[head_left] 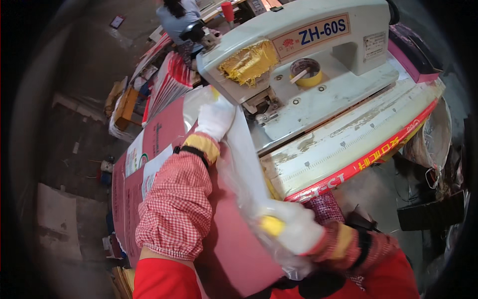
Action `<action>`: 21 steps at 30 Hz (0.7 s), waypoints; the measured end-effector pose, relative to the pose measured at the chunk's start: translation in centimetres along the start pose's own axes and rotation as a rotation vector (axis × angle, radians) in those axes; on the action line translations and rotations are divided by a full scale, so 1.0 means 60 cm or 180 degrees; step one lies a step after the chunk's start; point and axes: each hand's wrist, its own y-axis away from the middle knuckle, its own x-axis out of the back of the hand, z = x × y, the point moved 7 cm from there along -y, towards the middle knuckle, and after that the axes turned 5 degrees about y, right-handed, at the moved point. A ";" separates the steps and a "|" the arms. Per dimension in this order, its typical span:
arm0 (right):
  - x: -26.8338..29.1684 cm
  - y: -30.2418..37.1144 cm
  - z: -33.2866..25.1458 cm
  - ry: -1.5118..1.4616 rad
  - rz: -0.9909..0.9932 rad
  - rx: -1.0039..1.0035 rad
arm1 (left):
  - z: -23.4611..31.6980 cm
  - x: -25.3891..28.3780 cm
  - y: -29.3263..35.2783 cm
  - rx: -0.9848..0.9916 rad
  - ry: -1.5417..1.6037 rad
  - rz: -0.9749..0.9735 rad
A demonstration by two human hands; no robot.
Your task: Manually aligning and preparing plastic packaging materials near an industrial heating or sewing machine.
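A pink-red sack (pixel 237 234) lies in front of me, with a clear plastic film (pixel 238 182) and a white strip along its right edge. My left hand (pixel 216 117), in a white glove, is closed on the far end of that edge, close beside the needle area of a grey-green sewing machine (pixel 229 55); its fingertips are partly hidden. At the near end of the strip, my right hand (pixel 294 228) grips the edge, blurred by motion, with yellow wrapping on a finger of its white glove. Red checked sleeve covers sit on both forearms.
The machine's pale bed (pixel 318 149), edged with red tape, extends to the right. On the machine rests a yellow tape roll (pixel 307 74). Folded red-and-white sacks (pixel 172 79) are stacked at the far left, near another person (pixel 181 22). A pink-and-black box (pixel 416 55) stands at the right.
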 end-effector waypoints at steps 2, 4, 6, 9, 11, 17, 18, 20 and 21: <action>0.056 0.062 0.086 0.0261 0.0518 -0.0858 | 0.008 -0.020 0.018 -0.0175 -0.0163 -0.0480; 0.090 0.081 0.119 0.0171 0.0601 -0.1446 | 0.013 -0.044 0.029 -0.0237 0.0110 -0.0589; 0.093 0.109 0.163 -0.0693 0.0801 -0.2059 | 0.026 -0.059 0.018 -0.0336 0.0461 -0.0599; 0.087 0.108 0.163 -0.1275 0.0983 -0.1968 | 0.013 -0.034 0.024 -0.0756 0.1329 0.0738; 0.083 0.101 0.136 -0.1379 0.1100 -0.2030 | 0.001 -0.059 0.022 -0.0463 0.2478 0.0687; 0.106 0.095 0.081 0.0978 0.0954 -0.1518 | -0.008 -0.071 0.010 0.0268 0.3980 -0.0263; 0.103 0.088 0.062 0.0960 0.0835 -0.1687 | -0.004 -0.061 0.008 0.0220 0.3669 -0.0618; 0.098 0.082 0.057 0.0943 0.0713 -0.1858 | -0.009 -0.041 0.029 -0.0788 0.2448 -0.0492; 0.098 0.083 0.056 0.1132 0.0768 -0.1792 | -0.012 -0.036 0.050 -0.0565 0.2178 -0.0568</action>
